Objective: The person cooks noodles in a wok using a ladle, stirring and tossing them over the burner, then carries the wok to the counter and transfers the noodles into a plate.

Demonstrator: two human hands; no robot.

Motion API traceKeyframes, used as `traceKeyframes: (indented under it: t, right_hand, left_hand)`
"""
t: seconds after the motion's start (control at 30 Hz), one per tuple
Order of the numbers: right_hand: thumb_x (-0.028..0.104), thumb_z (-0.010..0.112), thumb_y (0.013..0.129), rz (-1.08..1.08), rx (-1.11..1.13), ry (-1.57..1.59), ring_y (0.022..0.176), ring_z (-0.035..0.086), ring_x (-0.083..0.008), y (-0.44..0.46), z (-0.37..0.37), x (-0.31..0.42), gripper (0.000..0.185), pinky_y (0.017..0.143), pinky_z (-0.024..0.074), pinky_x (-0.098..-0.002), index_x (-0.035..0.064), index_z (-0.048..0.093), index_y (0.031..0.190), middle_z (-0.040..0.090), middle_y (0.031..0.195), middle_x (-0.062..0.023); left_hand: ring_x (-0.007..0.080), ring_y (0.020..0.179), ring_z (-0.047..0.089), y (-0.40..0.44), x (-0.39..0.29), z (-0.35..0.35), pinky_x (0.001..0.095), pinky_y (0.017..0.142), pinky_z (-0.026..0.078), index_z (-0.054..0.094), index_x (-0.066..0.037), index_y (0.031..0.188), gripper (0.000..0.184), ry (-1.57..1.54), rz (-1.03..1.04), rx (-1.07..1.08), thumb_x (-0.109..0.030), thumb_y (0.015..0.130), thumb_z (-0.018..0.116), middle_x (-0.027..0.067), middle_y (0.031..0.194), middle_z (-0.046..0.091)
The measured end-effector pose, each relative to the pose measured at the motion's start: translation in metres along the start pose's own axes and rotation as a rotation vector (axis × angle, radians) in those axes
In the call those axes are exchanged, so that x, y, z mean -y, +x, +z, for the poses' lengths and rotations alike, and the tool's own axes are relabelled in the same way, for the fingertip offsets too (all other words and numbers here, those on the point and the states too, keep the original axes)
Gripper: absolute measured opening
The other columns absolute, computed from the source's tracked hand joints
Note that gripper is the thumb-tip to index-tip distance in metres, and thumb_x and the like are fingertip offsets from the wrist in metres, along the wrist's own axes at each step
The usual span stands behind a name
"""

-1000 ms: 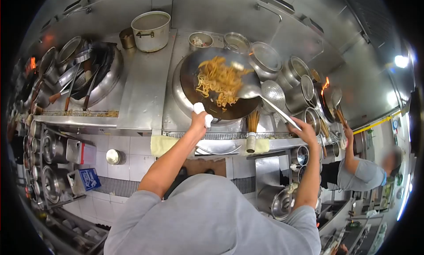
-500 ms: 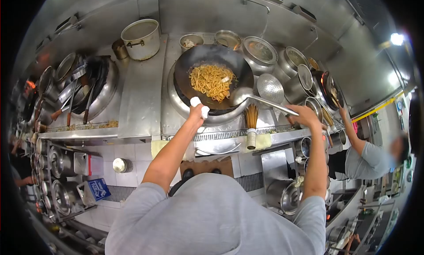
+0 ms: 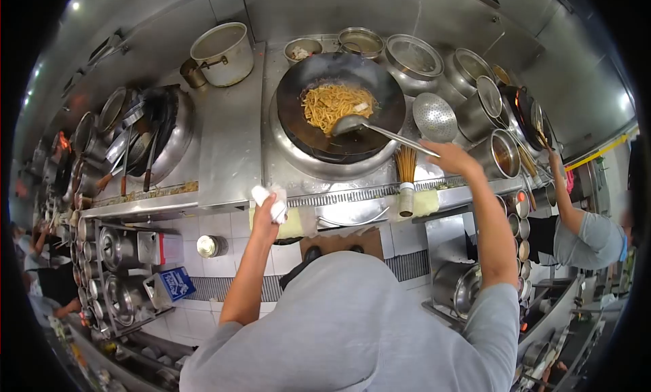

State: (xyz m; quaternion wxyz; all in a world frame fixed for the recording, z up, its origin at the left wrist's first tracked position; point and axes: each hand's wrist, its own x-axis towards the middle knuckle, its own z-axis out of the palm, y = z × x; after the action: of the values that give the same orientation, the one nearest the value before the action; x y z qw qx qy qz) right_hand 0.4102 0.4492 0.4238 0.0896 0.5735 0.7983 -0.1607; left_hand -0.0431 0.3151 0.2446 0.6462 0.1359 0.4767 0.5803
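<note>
Thick noodles (image 3: 337, 106) in brown sauce lie in the large dark wok (image 3: 308, 142), which sits on the round burner ring. My right hand (image 3: 453, 159) is closed round the end of a long-handled ladle (image 3: 386, 133), whose bowl rests against the near side of the noodles. My left hand (image 3: 268, 212) grips a folded white cloth (image 3: 277, 197) just in front of the stove edge, apart from the wok. To the right of the wok lies a round perforated strainer (image 3: 435, 117). A bamboo brush (image 3: 406, 182) stands near the front edge.
A tall pot (image 3: 222, 56) stands back left, a small bowl (image 3: 302, 49) behind the wok. Lidded pots (image 3: 415, 55) line the back right. A second wok station (image 3: 178, 131) holding tools is at left. A co-worker (image 3: 588, 239) works at right. A yellow cloth (image 3: 426, 203) lies on the front edge.
My left hand with the white cloth has moved off the wok's near rim, down and left. The ladle's bowl has gone from the wok's right side onto the noodles. The camera view has shifted.
</note>
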Motion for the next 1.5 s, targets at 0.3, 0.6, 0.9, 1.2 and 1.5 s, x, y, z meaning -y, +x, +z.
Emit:
traceKeyframes:
  t: [0.3,0.6,0.9,1.2,1.5]
  right_hand:
    - [0.028,0.057,0.091,-0.258,-0.072,0.310,0.092,0.064,-0.0392,-0.021,0.054,-0.015,0.055,0.082,0.0484,-0.0453,0.0209,0.039,0.142,0.065,0.109,-0.0197]
    - [0.023,0.062,0.085,-0.035,0.044,0.046,0.110,0.058,-0.0368,-0.059,-0.039,-0.057,0.057,0.093,0.0454,-0.0439,0.0258,0.044,0.139,0.060,0.123,-0.0153]
    - [0.020,0.055,0.093,0.222,-0.123,0.803,0.051,0.047,-0.0118,0.035,0.026,-0.045,0.053,0.042,0.0394,-0.0290,0.0186,0.038,0.144,0.050,0.070,-0.0033]
    - [0.021,0.052,0.096,0.178,0.038,1.066,0.047,0.042,-0.0084,0.153,0.050,0.013,0.051,0.037,0.0365,-0.0247,0.0158,0.034,0.144,0.045,0.066,0.0006]
    - [0.018,0.057,0.087,-0.273,-0.431,-0.110,0.066,0.064,-0.0374,0.089,0.062,0.016,0.062,0.059,0.0517,-0.0484,0.0338,0.035,0.143,0.063,0.087,-0.0166]
  left_hand:
    - [0.0168,0.068,0.061,-0.055,0.027,-0.058,0.0307,0.048,0.048,0.049,-0.006,0.117,0.034,-0.027,0.099,-0.269,-0.021,0.089,0.060,0.0058,0.090,0.062]
    - [0.0158,0.063,0.058,-0.066,0.032,-0.079,0.0301,0.045,0.046,0.047,-0.008,0.119,0.036,0.040,0.195,-0.337,-0.021,0.088,0.061,0.0038,0.086,0.060]
    - [0.0158,0.076,0.060,-0.049,0.007,-0.008,0.0303,0.053,0.046,0.052,-0.013,0.121,0.035,-0.163,-0.147,-0.010,-0.036,0.094,0.052,0.0020,0.097,0.064]
    - [0.0237,0.085,0.057,0.096,0.010,0.115,0.0441,0.075,0.047,0.054,-0.014,0.109,0.057,-0.201,-0.272,0.242,-0.065,0.094,0.032,0.0063,0.098,0.060]
    - [0.0216,0.072,0.059,0.135,0.016,0.128,0.0427,0.062,0.048,0.052,-0.015,0.098,0.023,-0.211,-0.393,0.055,-0.035,0.090,0.059,0.0052,0.083,0.060]
